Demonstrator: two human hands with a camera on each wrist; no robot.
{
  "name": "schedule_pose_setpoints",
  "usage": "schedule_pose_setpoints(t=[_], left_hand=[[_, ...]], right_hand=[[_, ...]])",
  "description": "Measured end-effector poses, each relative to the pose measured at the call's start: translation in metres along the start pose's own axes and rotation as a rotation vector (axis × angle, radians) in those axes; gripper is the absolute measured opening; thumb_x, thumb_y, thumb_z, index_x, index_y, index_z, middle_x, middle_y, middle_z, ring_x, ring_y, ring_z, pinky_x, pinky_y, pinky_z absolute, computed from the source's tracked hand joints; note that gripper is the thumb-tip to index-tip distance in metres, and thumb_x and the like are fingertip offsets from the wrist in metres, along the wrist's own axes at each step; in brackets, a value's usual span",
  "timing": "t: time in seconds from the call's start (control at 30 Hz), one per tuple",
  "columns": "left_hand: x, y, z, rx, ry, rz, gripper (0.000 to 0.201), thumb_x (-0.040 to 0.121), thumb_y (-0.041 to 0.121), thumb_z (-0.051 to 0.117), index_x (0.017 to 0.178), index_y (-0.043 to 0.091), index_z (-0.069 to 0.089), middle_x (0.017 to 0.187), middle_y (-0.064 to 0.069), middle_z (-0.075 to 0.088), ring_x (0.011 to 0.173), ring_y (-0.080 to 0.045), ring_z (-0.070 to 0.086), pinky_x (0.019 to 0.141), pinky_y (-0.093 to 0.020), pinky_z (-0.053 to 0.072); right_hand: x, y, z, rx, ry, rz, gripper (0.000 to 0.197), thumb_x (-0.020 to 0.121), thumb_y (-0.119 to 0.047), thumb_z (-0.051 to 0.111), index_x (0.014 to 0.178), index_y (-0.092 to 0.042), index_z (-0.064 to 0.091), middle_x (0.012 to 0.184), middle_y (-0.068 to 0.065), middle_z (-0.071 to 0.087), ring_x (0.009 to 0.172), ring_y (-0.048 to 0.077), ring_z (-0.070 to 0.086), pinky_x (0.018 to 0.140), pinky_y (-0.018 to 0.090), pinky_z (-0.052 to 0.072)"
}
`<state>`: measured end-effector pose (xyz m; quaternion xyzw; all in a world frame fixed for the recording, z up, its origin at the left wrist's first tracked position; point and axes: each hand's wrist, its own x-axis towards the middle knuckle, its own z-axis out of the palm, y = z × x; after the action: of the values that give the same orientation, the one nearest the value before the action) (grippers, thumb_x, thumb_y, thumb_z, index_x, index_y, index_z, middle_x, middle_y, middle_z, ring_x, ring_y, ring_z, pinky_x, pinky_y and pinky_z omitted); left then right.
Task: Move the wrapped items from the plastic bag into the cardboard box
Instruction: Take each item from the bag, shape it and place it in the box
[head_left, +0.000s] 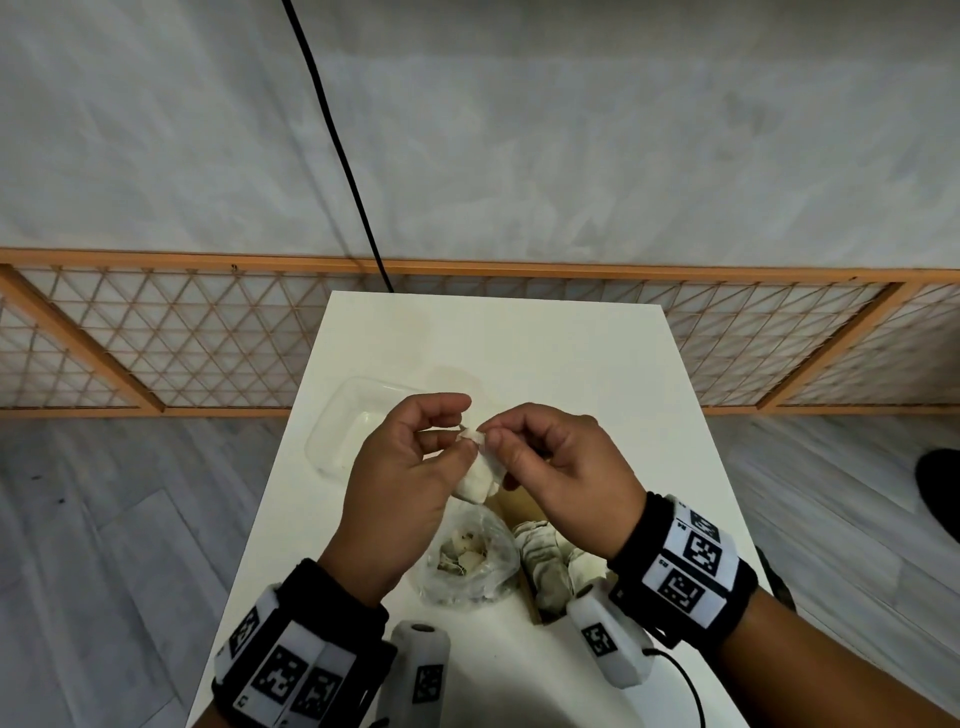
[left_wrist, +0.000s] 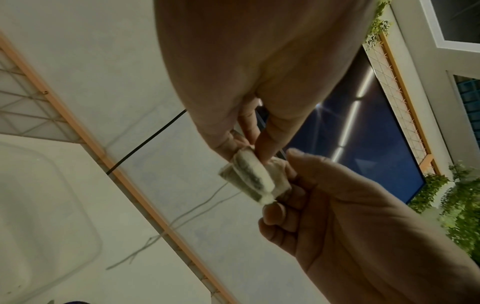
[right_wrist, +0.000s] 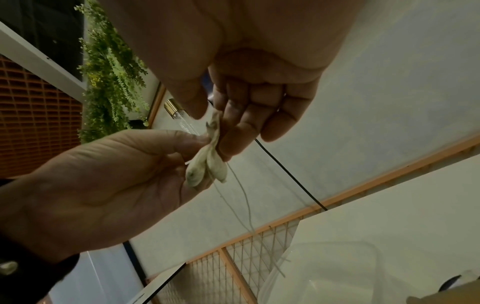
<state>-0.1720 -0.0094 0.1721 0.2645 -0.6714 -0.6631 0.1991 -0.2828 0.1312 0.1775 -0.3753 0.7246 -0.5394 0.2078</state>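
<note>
Both hands hold one small white wrapped item (head_left: 479, 465) in the air above the table. My left hand (head_left: 460, 431) pinches its top corner from the left. My right hand (head_left: 491, 434) pinches the same top from the right. In the left wrist view the item (left_wrist: 249, 178) is a flat folded pouch. The right wrist view shows the item (right_wrist: 207, 164) with thin strings (right_wrist: 244, 205) hanging below it. Below the hands lies a crumpled clear plastic bag (head_left: 470, 564) with several wrapped items inside. To its right, the cardboard box (head_left: 514, 506) holds more wrapped items (head_left: 545, 556), partly hidden by my right wrist.
A clear plastic tub (head_left: 353, 426) stands on the white table (head_left: 519, 343) behind my left hand. A black cable (head_left: 337, 145) hangs down past the table's far edge. A wooden lattice fence (head_left: 208, 338) runs along the wall. A dark shape (head_left: 940, 488) lies on the floor at right.
</note>
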Motion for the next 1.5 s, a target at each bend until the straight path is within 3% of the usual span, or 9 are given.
schedule_pose_setpoints(t=[0.07,0.2,0.47,0.6,0.83,1.03,1.2,1.33,1.5], left_hand=[[0.002,-0.002,0.001,-0.017,0.02,-0.004,0.032,0.09,0.007,0.075,0.109,0.032,0.072,0.1,0.009,0.074,0.094,-0.009,0.072,0.077,-0.02,0.055],[0.003,-0.007,0.005,-0.007,0.01,0.003,0.031,0.089,0.006,0.075,0.109,0.03,0.073,0.098,0.007,0.068,0.085,-0.004,0.069,0.076,-0.018,0.054],[0.0,-0.063,0.0,0.26,-0.006,-0.057,0.019,0.092,0.018,0.074,0.104,0.032,0.072,0.1,0.008,0.069,0.07,-0.001,0.061,0.067,-0.018,0.051],[-0.004,-0.108,-0.012,0.496,-0.062,-0.097,0.019,0.093,0.022,0.072,0.108,0.034,0.069,0.113,0.009,0.06,0.088,-0.002,0.062,0.077,-0.014,0.047],[-0.008,-0.17,-0.022,0.766,-0.102,-0.216,0.022,0.089,0.027,0.074,0.11,0.034,0.072,0.14,-0.006,0.048,0.134,-0.028,0.049,0.112,-0.046,0.042],[-0.013,-0.18,-0.023,0.748,-0.168,-0.251,0.023,0.095,0.025,0.069,0.118,0.027,0.069,0.143,-0.011,0.049,0.146,-0.024,0.038,0.118,-0.041,0.035],[-0.013,-0.178,-0.025,0.719,-0.193,-0.249,0.022,0.095,0.022,0.069,0.117,0.025,0.069,0.137,-0.008,0.053,0.139,-0.02,0.044,0.11,-0.027,0.033],[-0.012,-0.178,-0.027,0.691,-0.207,-0.233,0.019,0.095,0.024,0.068,0.112,0.032,0.068,0.127,-0.001,0.058,0.119,-0.013,0.053,0.1,-0.024,0.037],[-0.013,-0.18,-0.022,0.686,-0.248,-0.227,0.021,0.096,0.022,0.068,0.115,0.03,0.066,0.121,0.002,0.059,0.12,-0.015,0.052,0.099,-0.023,0.037]], right_hand=[[0.0,0.001,-0.002,0.013,-0.032,0.01,0.009,0.096,-0.026,0.071,0.103,-0.022,0.073,0.077,-0.002,0.074,0.067,0.018,0.067,0.065,0.038,0.057],[0.007,0.017,-0.008,-0.085,-0.077,0.049,0.014,0.092,-0.037,0.068,0.105,-0.031,0.07,0.085,-0.004,0.075,0.074,0.02,0.071,0.075,0.052,0.059],[-0.004,0.06,-0.055,-0.155,-0.027,0.171,0.01,0.099,-0.012,0.062,0.099,-0.021,0.065,0.085,0.001,0.071,0.068,0.022,0.071,0.071,0.041,0.058],[-0.034,0.108,-0.07,-0.232,-0.11,0.335,0.007,0.095,-0.02,0.064,0.092,-0.025,0.062,0.082,0.001,0.071,0.076,0.023,0.073,0.076,0.046,0.06],[-0.074,0.179,-0.063,-0.5,-0.353,0.616,0.017,0.092,-0.021,0.058,0.084,-0.035,0.054,0.087,-0.002,0.07,0.078,0.017,0.072,0.078,0.035,0.059],[-0.075,0.211,-0.043,-0.622,-0.277,0.666,0.022,0.094,-0.025,0.055,0.077,-0.032,0.043,0.083,-0.003,0.064,0.081,0.023,0.065,0.07,0.032,0.05],[-0.073,0.213,-0.039,-0.634,-0.265,0.688,0.007,0.093,-0.028,0.059,0.097,-0.024,0.055,0.09,-0.004,0.061,0.085,0.019,0.058,0.071,0.026,0.041],[-0.075,0.218,-0.038,-0.686,-0.357,0.672,0.036,0.087,-0.024,0.066,0.122,-0.023,0.059,0.108,-0.003,0.062,0.097,0.019,0.06,0.083,0.025,0.047],[-0.074,0.223,-0.026,-0.827,-0.413,0.671,0.035,0.09,-0.023,0.062,0.124,-0.016,0.055,0.126,0.008,0.057,0.112,0.027,0.06,0.089,0.03,0.049]])
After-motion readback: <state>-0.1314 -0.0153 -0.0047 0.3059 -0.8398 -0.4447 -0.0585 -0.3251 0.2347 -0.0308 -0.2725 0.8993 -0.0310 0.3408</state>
